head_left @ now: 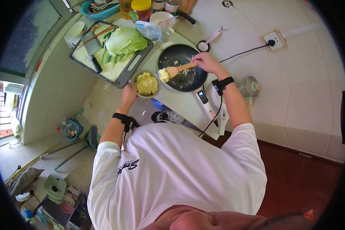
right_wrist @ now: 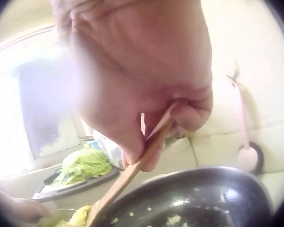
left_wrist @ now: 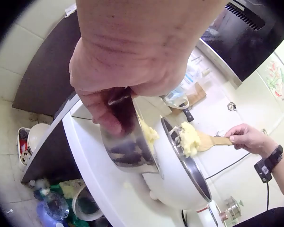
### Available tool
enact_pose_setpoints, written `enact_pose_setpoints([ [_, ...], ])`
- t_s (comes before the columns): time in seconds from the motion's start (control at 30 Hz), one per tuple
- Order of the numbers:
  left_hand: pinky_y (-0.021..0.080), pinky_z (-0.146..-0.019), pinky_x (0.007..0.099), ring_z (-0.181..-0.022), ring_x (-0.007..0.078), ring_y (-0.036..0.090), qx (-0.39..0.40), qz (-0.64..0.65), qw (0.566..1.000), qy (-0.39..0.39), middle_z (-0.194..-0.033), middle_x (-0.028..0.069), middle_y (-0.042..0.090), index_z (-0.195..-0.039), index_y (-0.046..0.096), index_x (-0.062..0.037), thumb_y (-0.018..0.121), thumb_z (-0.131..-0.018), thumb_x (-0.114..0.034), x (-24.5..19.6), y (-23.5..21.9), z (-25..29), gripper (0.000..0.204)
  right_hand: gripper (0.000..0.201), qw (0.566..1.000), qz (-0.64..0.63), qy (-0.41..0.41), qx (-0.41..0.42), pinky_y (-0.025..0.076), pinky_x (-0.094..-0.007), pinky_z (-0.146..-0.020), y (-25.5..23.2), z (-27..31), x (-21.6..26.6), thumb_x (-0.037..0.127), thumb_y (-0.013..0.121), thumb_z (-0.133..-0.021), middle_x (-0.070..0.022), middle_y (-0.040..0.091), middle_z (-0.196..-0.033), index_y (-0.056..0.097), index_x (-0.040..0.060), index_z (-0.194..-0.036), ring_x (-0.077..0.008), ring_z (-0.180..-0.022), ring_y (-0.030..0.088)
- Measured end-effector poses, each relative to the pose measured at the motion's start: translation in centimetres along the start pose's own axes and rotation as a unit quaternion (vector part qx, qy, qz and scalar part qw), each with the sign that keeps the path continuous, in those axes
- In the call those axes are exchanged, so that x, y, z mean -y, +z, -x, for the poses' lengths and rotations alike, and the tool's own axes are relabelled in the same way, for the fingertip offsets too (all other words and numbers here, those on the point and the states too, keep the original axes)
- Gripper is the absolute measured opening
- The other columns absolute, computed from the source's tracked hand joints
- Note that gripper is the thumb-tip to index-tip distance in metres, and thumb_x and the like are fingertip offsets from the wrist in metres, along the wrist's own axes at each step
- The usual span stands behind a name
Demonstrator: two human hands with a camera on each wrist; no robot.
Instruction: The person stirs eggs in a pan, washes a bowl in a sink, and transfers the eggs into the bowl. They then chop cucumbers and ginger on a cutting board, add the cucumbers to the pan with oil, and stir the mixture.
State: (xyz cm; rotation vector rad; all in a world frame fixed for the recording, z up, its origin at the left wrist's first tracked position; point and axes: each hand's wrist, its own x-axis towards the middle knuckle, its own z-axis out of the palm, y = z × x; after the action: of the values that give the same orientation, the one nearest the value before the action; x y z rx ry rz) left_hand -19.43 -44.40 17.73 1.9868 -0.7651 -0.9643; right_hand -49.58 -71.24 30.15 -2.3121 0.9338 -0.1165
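My left hand (head_left: pixel 130 94) grips the rim of a metal bowl (left_wrist: pixel 128 153) holding yellow mashed food (head_left: pixel 147 84), tilted beside the pan in the left wrist view. The right hand (head_left: pixel 207 63) pinches the handle of a wooden spatula (head_left: pixel 182 68). A lump of yellow food (left_wrist: pixel 190 139) sits on the spatula's blade, over the pan's rim on the bowl side. Scattered bits lie in the dark frying pan (head_left: pixel 188 80). In the right wrist view, fingers (right_wrist: pixel 135 150) wrap the spatula handle above the pan (right_wrist: pixel 213 189).
Left of the pan, a cutting board (head_left: pixel 122 82) bears leafy cabbage (head_left: pixel 124 41) and a cleaver (head_left: pixel 92 48). Behind stand a white cup (head_left: pixel 161 19), jars (head_left: pixel 142 10) and a blue basin (head_left: pixel 99 13). A black cord (head_left: pixel 243 55) runs to the wall socket.
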Motion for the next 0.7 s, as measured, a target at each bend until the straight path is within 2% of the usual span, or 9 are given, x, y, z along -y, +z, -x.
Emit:
enact_pose_setpoints([
  [0.13, 0.053, -0.062, 0.0424, -0.063, 0.0338, 0.068, -0.002, 0.042, 0.999, -0.010, -0.073, 0.0253, 0.065, -0.098, 0.062, 0.0124, 0.048, -0.095, -0.030, -0.7, 0.0, 0.4, 0.045, 0.014, 0.989, 0.146, -0.007, -0.013, 0.053, -0.0403, -0.073, -0.7, 0.8, 9.6, 0.015, 0.065, -0.082, -0.0088, 0.071, -0.086, 0.075, 0.0151, -0.091, -0.0289, -0.082, 0.066],
  [0.17, 0.053, -0.061, 0.0420, -0.062, 0.0335, 0.068, -0.004, 0.067, 0.998, -0.011, -0.073, 0.0253, 0.065, -0.098, 0.062, 0.0127, 0.048, -0.095, -0.029, -0.8, 0.0, 0.7, 0.044, 0.014, 0.989, 0.148, -0.005, -0.010, 0.053, -0.0403, -0.073, 0.7, 1.0, 10.6, 0.015, 0.065, -0.082, -0.0088, 0.071, -0.086, 0.075, 0.0151, -0.091, -0.0289, -0.082, 0.066],
  [0.27, 0.054, -0.061, 0.0415, -0.061, 0.0341, 0.068, 0.005, 0.069, 0.998, -0.012, -0.073, 0.0260, 0.065, -0.099, 0.062, 0.0131, 0.048, -0.095, -0.029, 0.4, 0.3, 0.2, 0.044, 0.012, 0.973, 0.202, -0.048, -0.098, 0.052, -0.0425, -0.072, 3.5, 0.8, 11.6, 0.020, 0.065, -0.083, -0.0052, 0.070, -0.081, 0.076, 0.0182, -0.087, -0.0288, -0.087, 0.062],
  [0.37, 0.055, -0.059, 0.0395, -0.066, 0.0310, 0.069, 0.019, 0.081, 0.996, -0.019, -0.081, 0.0242, 0.066, -0.103, 0.061, 0.0124, 0.049, -0.095, -0.028, 2.8, 0.9, -0.8, 0.043, 0.012, 0.970, 0.206, -0.039, -0.121, 0.053, -0.0427, -0.073, 2.2, 1.7, 12.6, 0.019, 0.065, -0.083, -0.0066, 0.071, -0.083, 0.076, 0.0176, -0.088, -0.0300, -0.086, 0.065],
  [0.4, 0.055, -0.059, 0.0395, -0.066, 0.0310, 0.069, 0.019, 0.083, 0.996, -0.020, -0.081, 0.0242, 0.066, -0.103, 0.061, 0.0124, 0.049, -0.095, -0.028, 2.6, 0.9, -0.6, 0.043, 0.012, 0.970, 0.207, -0.039, -0.120, 0.053, -0.0427, -0.073, 1.6, 1.8, 11.9, 0.019, 0.065, -0.083, -0.0066, 0.071, -0.083, 0.076, 0.0176, -0.088, -0.0300, -0.086, 0.065],
  [0.47, 0.057, -0.061, 0.0333, -0.073, 0.0214, 0.068, 0.057, 0.165, 0.982, -0.072, -0.090, 0.0116, 0.067, -0.113, 0.058, 0.0063, 0.048, -0.099, -0.029, 2.1, 0.8, 0.3, 0.040, 0.014, 0.976, 0.156, 0.048, -0.144, 0.053, -0.0424, -0.075, -0.3, 1.7, 9.2, 0.018, 0.063, -0.086, -0.0074, 0.072, -0.087, 0.076, 0.0163, -0.092, -0.0308, -0.085, 0.066],
  [0.5, 0.057, -0.061, 0.0333, -0.073, 0.0214, 0.068, 0.056, 0.165, 0.982, -0.072, -0.090, 0.0116, 0.067, -0.113, 0.058, 0.0063, 0.048, -0.099, -0.029, 2.5, 0.9, 0.3, 0.040, 0.014, 0.976, 0.156, 0.047, -0.144, 0.053, -0.0424, -0.075, -1.1, 1.7, 7.6, 0.018, 0.063, -0.086, -0.0074, 0.072, -0.087, 0.076, 0.0163, -0.092, -0.0308, -0.085, 0.066],
  [0.57, 0.059, -0.066, 0.0340, -0.079, 0.0200, 0.068, 0.074, 0.218, 0.969, -0.092, -0.097, 0.0115, 0.067, -0.116, 0.057, 0.0042, 0.049, -0.099, -0.030, 3.6, 1.2, 0.3, 0.039, 0.014, 0.958, 0.190, 0.160, -0.146, 0.053, -0.0433, -0.076, -2.2, 1.7, 4.1, 0.020, 0.063, -0.086, -0.0094, 0.072, -0.089, 0.076, 0.0165, -0.092, -0.0323, -0.084, 0.068],
  [0.7, 0.059, -0.071, 0.0353, -0.085, 0.0191, 0.068, 0.115, 0.241, 0.957, -0.112, -0.101, 0.0114, 0.067, -0.117, 0.057, 0.0026, 0.049, -0.100, -0.032, 4.1, 1.1, 1.2, 0.039, 0.014, 0.940, 0.224, 0.215, -0.143, 0.054, -0.0439, -0.076, -2.2, 1.3, -0.6, 0.021, 0.064, -0.086, -0.0103, 0.072, -0.089, 0.076, 0.0176, -0.093, -0.0326, -0.084, 0.069],
])
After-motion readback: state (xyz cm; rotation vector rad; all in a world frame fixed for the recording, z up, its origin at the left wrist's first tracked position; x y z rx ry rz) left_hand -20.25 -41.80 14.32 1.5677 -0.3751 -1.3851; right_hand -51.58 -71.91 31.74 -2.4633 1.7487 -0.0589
